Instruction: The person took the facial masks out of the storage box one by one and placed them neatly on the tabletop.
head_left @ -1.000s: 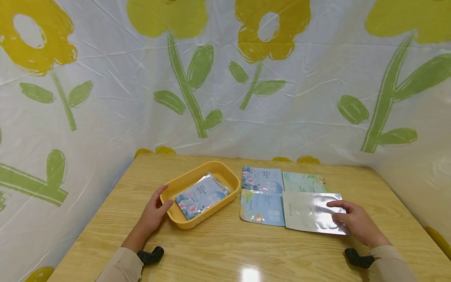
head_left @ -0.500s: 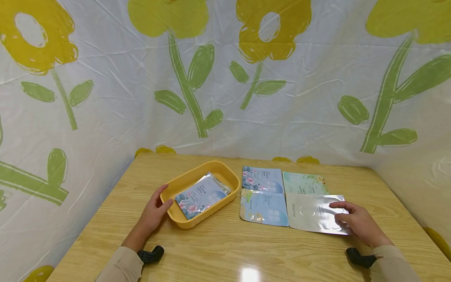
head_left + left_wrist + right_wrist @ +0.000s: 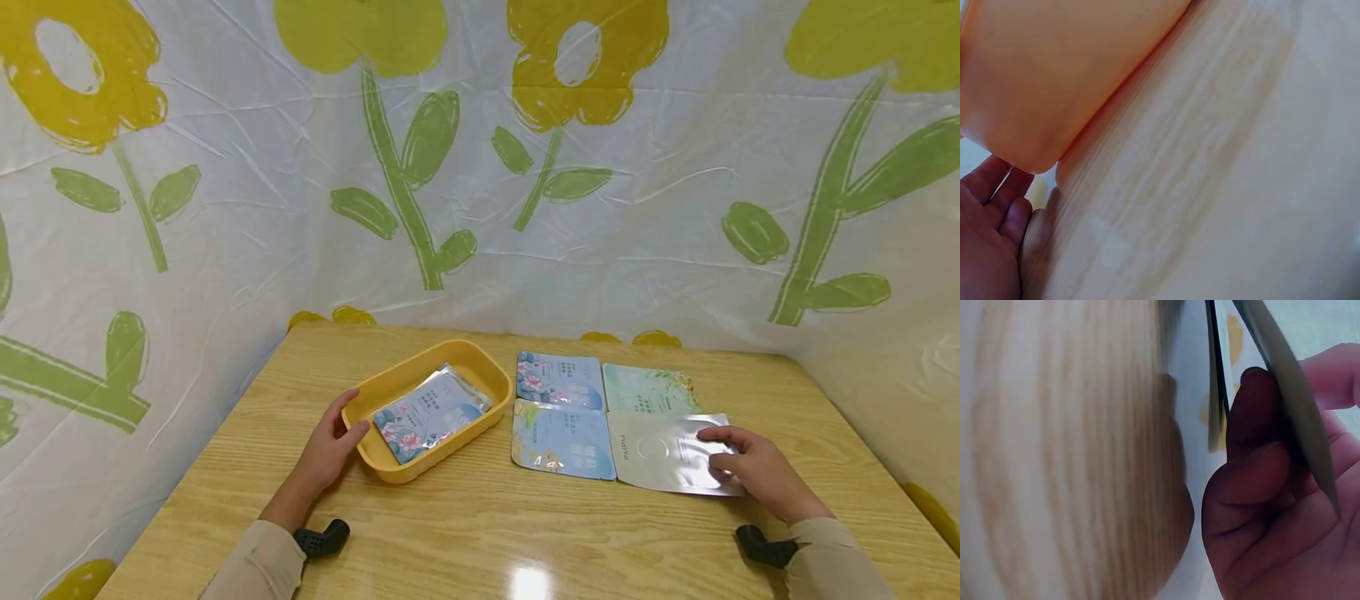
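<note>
My left hand [image 3: 327,442] grips the left end of a yellow plastic tray [image 3: 393,477], its thumb over the rim. In the left wrist view, curled fingers [image 3: 1017,219] lie against the tray's end. Inside the tray lies a small pile of packets topped by a blue floral face mask packet [image 3: 427,417]. A silver foil face mask packet [image 3: 651,454] is pinched at its right side by my right hand [image 3: 765,471]. The right wrist view shows that packet's edge [image 3: 1294,394] between the thumb and the curled fingers.
Left of the silver packet lies a light-blue packet [image 3: 562,442]. Behind are a blue floral packet [image 3: 558,379] and a green packet [image 3: 645,387], whose front edge the silver one meets. The wooden table [image 3: 450,533] ends at a flower-printed cloth [image 3: 525,267].
The silver packet has slid slightly right in my right hand, away from overlapping the light-blue packet, and now lies edge to edge with it. The left hand and tray stay put.
</note>
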The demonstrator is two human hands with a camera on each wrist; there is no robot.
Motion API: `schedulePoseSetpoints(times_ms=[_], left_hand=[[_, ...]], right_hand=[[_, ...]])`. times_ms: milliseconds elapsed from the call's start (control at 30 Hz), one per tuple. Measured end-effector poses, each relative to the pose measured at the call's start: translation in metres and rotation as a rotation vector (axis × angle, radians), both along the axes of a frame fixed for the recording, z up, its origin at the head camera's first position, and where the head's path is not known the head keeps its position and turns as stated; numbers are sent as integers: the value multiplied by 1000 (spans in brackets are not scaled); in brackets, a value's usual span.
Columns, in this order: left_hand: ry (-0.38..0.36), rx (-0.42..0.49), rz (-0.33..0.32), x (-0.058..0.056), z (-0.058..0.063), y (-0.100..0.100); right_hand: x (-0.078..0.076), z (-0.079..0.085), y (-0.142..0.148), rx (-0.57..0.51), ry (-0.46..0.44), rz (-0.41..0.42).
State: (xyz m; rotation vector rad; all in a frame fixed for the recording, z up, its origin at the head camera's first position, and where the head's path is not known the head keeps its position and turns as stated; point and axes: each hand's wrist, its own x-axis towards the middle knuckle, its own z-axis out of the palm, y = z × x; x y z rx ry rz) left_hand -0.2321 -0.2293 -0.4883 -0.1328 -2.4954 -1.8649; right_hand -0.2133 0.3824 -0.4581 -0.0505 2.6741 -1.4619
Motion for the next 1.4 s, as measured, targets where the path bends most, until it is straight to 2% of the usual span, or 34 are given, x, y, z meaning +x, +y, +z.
schedulePoseSetpoints(times_ms=[200,333,467,567,767,967,1200,1400], left_hand=[[5,27,-9,1,1,1],[6,35,-9,1,1,1],[5,40,-6,0,1,1],[8,39,-3,0,0,1],[16,45,-12,0,-1,1],[16,41,-7,0,0,0],[23,53,-15,-1,-2,0],[30,45,-13,-1,-4,0]], right_hand=[[-1,2,0,114,15,17],[-2,7,-2,229,44,33],[-1,13,-2,388,89,39],[-1,15,0,444,90,40],[0,18,8,455,22,31],[2,23,12,425,86,25],[0,33,-8,371,115,57],[-3,40,-35,267,167,119]])
